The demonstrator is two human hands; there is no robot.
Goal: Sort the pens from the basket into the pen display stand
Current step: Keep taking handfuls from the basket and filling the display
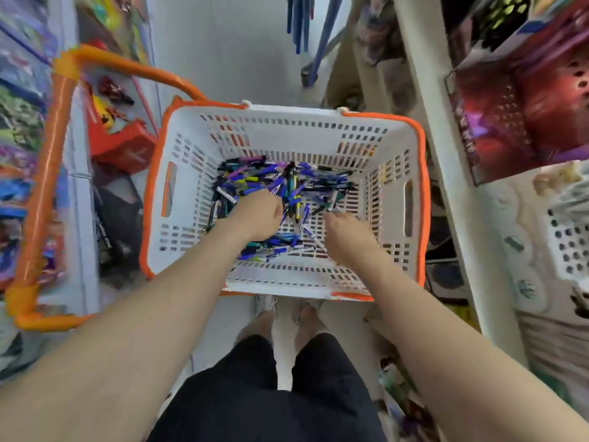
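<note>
Fingers of the left hand (255, 215) curl under into a loose heap of slim, mostly blue plastic pens (287, 183) lying in the white slotted plastic basket (287, 122) with its orange rim; those of the right hand (347, 232) dip in beside. The fingertips of both are hidden, so neither grasp can be told.

The basket (287, 122) is of white plastic, smooth with a slight shine, and its walls are cut with slots. Its rim (423, 186) is orange plastic. At 9 o'clock the handle (47, 186) is glossy orange plastic. The pens (264, 177) in the middle have shiny plastic barrels. At 6 o'clock the shorts (264, 393) are dark matt cloth. At 12 o'clock the floor (239, 59) looks pale and smooth.
</note>
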